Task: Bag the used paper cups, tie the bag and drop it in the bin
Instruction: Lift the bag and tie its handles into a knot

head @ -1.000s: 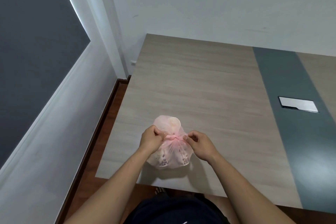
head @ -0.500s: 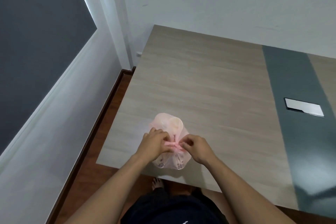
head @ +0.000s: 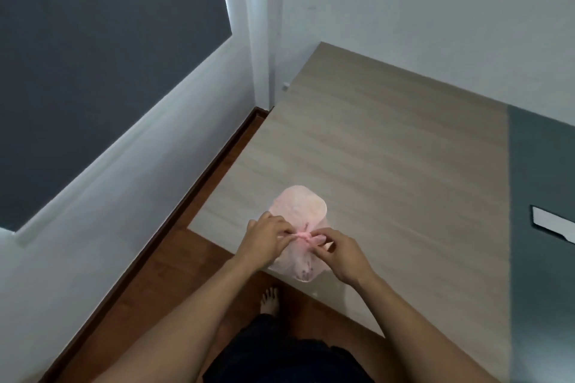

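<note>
A thin pink plastic bag (head: 298, 205) stands at the near left corner of the wooden table (head: 389, 149), with pale paper cups showing dimly through it. A pink twisted knot (head: 306, 236) sits across its middle. My left hand (head: 264, 241) pinches the knot's left end. My right hand (head: 340, 253) pinches the right end with thumb and fingers. Both hands cover much of the bag's near half. No bin is in view.
A white wall with a dark window pane (head: 93, 56) runs along the left, with a strip of brown floor (head: 174, 283) between it and the table. A grey band (head: 541, 196) crosses the tabletop at right, holding a silver plate (head: 550, 224). My bare foot (head: 269, 300) stands under the table edge.
The view has swung left and down, so the bag now appears nearer the table corner. My hands stay on the knot, a little closer together than a second ago.
</note>
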`<state>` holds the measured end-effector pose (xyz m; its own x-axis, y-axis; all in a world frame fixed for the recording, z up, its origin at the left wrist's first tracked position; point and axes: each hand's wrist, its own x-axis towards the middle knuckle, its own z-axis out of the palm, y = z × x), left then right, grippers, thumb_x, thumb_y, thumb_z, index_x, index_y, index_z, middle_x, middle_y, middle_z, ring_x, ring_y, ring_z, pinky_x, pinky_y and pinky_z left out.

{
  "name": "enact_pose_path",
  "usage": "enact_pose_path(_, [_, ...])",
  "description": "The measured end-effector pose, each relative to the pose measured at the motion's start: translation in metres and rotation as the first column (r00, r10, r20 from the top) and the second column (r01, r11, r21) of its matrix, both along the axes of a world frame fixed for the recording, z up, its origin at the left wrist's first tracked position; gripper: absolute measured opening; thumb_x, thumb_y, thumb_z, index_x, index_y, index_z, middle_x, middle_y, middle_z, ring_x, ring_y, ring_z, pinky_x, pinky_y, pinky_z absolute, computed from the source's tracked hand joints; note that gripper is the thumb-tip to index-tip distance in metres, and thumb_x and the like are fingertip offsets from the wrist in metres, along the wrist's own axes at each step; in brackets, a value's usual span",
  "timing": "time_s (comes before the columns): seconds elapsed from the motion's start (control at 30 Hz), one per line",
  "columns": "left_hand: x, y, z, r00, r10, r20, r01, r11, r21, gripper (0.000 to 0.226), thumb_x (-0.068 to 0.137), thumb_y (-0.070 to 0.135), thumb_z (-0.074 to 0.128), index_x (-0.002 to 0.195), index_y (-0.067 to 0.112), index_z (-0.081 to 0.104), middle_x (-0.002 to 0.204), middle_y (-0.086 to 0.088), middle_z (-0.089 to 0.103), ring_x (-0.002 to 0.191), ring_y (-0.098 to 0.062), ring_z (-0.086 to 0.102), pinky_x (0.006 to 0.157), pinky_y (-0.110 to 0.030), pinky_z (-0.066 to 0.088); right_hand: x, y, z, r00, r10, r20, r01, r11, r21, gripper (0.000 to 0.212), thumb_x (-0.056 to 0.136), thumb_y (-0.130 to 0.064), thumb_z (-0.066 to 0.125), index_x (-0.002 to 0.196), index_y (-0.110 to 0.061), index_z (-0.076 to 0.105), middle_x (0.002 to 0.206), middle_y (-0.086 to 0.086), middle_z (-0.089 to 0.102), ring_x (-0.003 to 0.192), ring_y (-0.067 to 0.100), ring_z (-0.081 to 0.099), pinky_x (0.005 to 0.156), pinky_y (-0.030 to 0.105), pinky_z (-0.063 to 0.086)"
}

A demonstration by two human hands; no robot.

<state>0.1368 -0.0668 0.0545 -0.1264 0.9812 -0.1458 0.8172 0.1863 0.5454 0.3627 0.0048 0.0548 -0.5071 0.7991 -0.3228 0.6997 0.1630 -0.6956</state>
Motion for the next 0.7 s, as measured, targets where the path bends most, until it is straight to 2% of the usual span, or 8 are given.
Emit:
enact_pose_path(0.03, [0.003,-0.008,0.003,0.999,0.026,0.032,-0.026,1.000,0.007,0.022,0.108,0.046,0.071,0.118,0.033,0.086,0.127,0.014,0.080,0.122,-0.016,0.060,0.092,-0.041,0.042,0.001,-0.003,0.001,1.000,-0.004,-0.006,0.004,1.000,0.014,0.027,0.097,-0.044,0.083,0.122,-0.034,0.080,0.112,-0.008,0.080,0.083,0.015,0.071,0.082,0.039,0.061])
enact_pose_path(0.1, [0.011,-0.029,0.010,0.993,0.083,0.087,-0.085,0.996,0.024,0.020,0.107,0.045,0.073,0.114,0.032,0.086,0.122,0.015,0.081,0.118,-0.015,0.060,0.100,-0.046,0.047,0.004,-0.012,0.005,0.999,0.037,-0.035,-0.036,0.999,0.023,0.024,0.097,-0.045,0.083,0.119,-0.035,0.080,0.111,-0.011,0.079,0.078,0.011,0.068,0.076,0.030,0.057])
enact_pose_path(0.23, [0.016,-0.077,0.025,0.982,0.138,0.131,-0.143,0.989,0.035,0.018,0.106,0.043,0.076,0.112,0.029,0.087,0.114,0.016,0.081,0.110,-0.013,0.060,0.102,-0.050,0.052,0.004,-0.039,0.005,0.988,0.072,-0.137,-0.074,0.997,-0.010,0.013,0.096,-0.044,0.084,0.107,-0.038,0.081,0.106,-0.016,0.079,0.068,0.006,0.059,0.068,0.015,0.046])
enact_pose_path(0.33, [0.016,-0.116,0.035,0.974,0.203,0.102,-0.209,0.976,0.061,0.014,0.104,0.041,0.079,0.110,0.031,0.088,0.106,0.022,0.076,0.106,-0.012,0.062,0.101,-0.051,0.052,-0.002,-0.064,0.006,0.963,0.093,-0.252,-0.114,0.991,-0.070,0.007,0.096,-0.039,0.086,0.100,-0.036,0.082,0.103,-0.013,0.080,0.068,0.006,0.056,0.070,0.020,0.048])
enact_pose_path(0.43, [0.017,-0.159,0.041,0.948,0.304,0.100,-0.309,0.950,0.037,0.012,0.105,0.038,0.079,0.110,0.032,0.088,0.099,0.029,0.069,0.100,-0.009,0.056,0.100,-0.053,0.052,-0.013,-0.089,0.007,0.940,0.165,-0.300,-0.197,0.977,-0.081,0.006,0.097,-0.036,0.085,0.100,-0.033,0.081,0.103,-0.013,0.080,0.068,0.010,0.055,0.071,0.021,0.047])
enact_pose_path(0.6, [0.021,-0.227,0.050,0.873,0.467,0.141,-0.480,0.875,0.069,0.012,0.102,0.034,0.084,0.109,0.026,0.090,0.107,0.014,0.082,0.099,-0.018,0.063,0.099,-0.052,0.053,-0.034,-0.129,0.010,0.893,0.290,-0.346,-0.333,0.940,-0.072,0.006,0.098,-0.039,0.083,0.100,-0.037,0.078,0.101,-0.016,0.078,0.065,0.003,0.054,0.067,0.012,0.046])
enact_pose_path(0.7, [0.017,-0.265,0.054,0.817,0.554,0.157,-0.571,0.815,0.096,0.013,0.101,0.036,0.084,0.108,0.027,0.091,0.107,0.015,0.082,0.099,-0.019,0.063,0.098,-0.051,0.053,-0.057,-0.153,0.016,0.851,0.390,-0.353,-0.432,0.901,-0.048,0.005,0.100,-0.037,0.082,0.101,-0.038,0.077,0.102,-0.020,0.077,0.073,-0.002,0.062,0.069,0.009,0.046])
